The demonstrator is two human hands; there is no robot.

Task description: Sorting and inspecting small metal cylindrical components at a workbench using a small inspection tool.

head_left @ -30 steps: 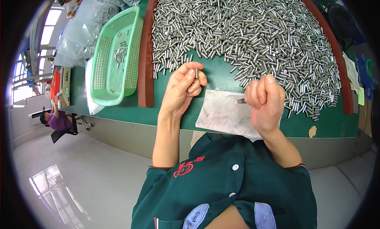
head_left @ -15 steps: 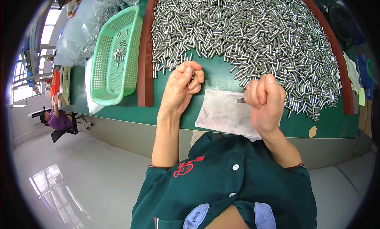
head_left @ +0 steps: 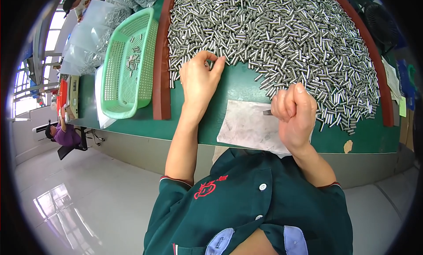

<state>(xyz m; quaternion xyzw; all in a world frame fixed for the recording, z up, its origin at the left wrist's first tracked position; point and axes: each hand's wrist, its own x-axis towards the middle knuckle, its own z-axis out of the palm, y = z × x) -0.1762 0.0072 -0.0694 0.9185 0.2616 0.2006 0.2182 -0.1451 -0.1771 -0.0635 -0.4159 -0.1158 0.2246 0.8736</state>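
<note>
A large heap of small shiny metal pins (head_left: 282,30) covers the green table top (head_left: 242,85). My left hand (head_left: 199,78) reaches into the near edge of the heap, its fingertips pinched among the pins there. My right hand (head_left: 294,111) is curled into a fist above a white sheet (head_left: 246,125) at the table's front edge. A thin dark metal tool tip (head_left: 267,112) pokes out of that fist toward the left.
A light green plastic basket (head_left: 128,65) with a few pins stands left of a brown rim strip (head_left: 162,61). Clear bags of pins (head_left: 94,30) lie behind it. Another brown strip (head_left: 374,65) bounds the right. A seated person (head_left: 61,134) is at far left.
My left hand has moved forward from in front of my chest to the edge of the pin heap. My right fist has stayed where it was.
</note>
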